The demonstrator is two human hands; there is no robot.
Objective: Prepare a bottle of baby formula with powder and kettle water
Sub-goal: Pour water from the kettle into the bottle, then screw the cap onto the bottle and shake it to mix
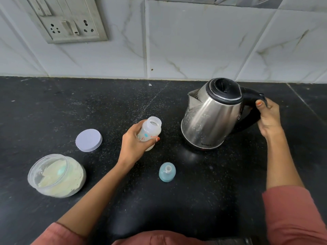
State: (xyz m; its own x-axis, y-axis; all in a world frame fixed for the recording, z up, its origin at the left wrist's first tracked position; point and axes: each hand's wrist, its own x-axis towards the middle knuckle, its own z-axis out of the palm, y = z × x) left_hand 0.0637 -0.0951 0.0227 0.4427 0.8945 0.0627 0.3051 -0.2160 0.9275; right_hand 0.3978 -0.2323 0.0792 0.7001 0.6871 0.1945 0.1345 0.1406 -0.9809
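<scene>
Closest to the viewer, two rust-coloured sleeves sat pushed up past the elbows at the near edge of the black counter, and both bare forearms reached out over the surface.

The left forearm angled in from the near-left corner toward the middle. The left hand was wrapped around the lower body of the baby bottle, thumb across the printed front, fingers behind. The bottle was open at the top and leaned with its mouth toward the kettle; whether its base touched the surface could not be told.

The right forearm ran nearly straight up the right side. The right hand gripped the black handle of the steel kettle, fingers curled around the handle's outer side, thumb on top. The kettle stood right of centre, toward the far edge, lid shut, spout pointing left toward the bottle, with a clear gap between them. It looked slightly tipped toward the bottle, though I could not be sure.

Between the arms, nearer the front edge, the blue teat cap stood alone. Toward the near-left corner sat the open tub of pale powder, a bluish scoop half buried inside. Its white lid lay flat just beyond it, left of the bottle.
</scene>
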